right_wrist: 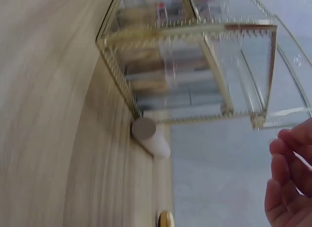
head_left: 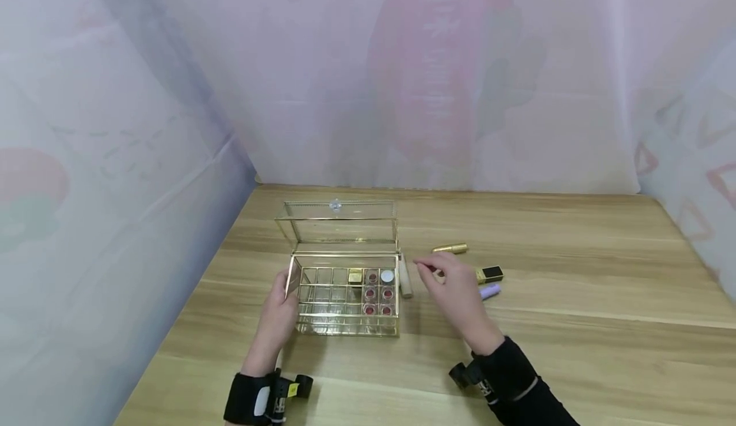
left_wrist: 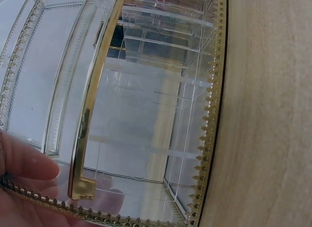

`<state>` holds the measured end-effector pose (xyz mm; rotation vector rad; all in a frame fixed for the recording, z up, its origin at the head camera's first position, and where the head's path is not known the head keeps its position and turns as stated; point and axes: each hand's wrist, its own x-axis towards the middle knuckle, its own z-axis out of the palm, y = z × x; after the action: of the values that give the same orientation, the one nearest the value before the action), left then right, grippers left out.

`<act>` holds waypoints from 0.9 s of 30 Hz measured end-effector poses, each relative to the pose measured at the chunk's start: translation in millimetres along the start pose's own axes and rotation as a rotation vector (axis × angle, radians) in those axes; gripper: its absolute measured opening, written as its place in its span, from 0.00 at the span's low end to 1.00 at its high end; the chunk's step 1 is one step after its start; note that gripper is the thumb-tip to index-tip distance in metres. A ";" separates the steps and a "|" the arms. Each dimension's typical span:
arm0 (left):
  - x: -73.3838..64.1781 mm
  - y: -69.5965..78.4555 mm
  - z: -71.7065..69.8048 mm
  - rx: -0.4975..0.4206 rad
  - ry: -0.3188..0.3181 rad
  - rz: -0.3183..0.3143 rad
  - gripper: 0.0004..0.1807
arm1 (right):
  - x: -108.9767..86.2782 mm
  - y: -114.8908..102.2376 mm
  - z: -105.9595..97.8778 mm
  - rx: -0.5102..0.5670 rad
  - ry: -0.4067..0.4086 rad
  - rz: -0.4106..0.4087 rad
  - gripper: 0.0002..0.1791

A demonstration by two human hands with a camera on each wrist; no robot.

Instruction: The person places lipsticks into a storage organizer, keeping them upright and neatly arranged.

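Note:
A clear glass box (head_left: 347,334) with gold edging stands on the table, its lid (head_left: 339,211) raised at the back. Inside are small compartments; several round-ended lipsticks (head_left: 370,294) fill the right columns, beside a square gold-topped one (head_left: 355,277). My left hand (head_left: 277,317) grips the box's left side, with the thumb (left_wrist: 31,161) over the wall and fingers behind the glass. To the right of the box hovers my right hand (head_left: 457,292), its fingers (right_wrist: 287,158) loosely bent and nothing visible in them. Part of something beneath that hand is hidden.
A pale tube (head_left: 406,279) lies against the box's right side. Beyond my right hand are a gold tube (head_left: 451,248), a black-and-gold lipstick (head_left: 490,274) and a lilac tube (head_left: 490,292). Printed cloth (head_left: 345,94) hangs behind the wooden table (head_left: 575,253).

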<state>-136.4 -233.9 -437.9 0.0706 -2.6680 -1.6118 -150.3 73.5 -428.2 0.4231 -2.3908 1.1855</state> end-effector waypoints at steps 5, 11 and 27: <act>0.6 -0.2 1.1 0.004 0.003 -0.001 0.26 | -2.6 16.4 -14.0 -0.114 0.004 -0.030 0.09; 0.8 -0.1 0.6 0.005 0.000 -0.007 0.26 | -8.1 32.0 -29.3 -0.220 -0.080 0.001 0.10; 2.1 -1.2 0.1 0.014 0.007 -0.021 0.27 | -28.7 61.8 -40.5 -0.377 -0.394 0.080 0.17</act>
<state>-138.5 -234.4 -439.1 0.1050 -2.6829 -1.5960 -143.6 144.5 -462.5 0.4729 -2.9148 0.6996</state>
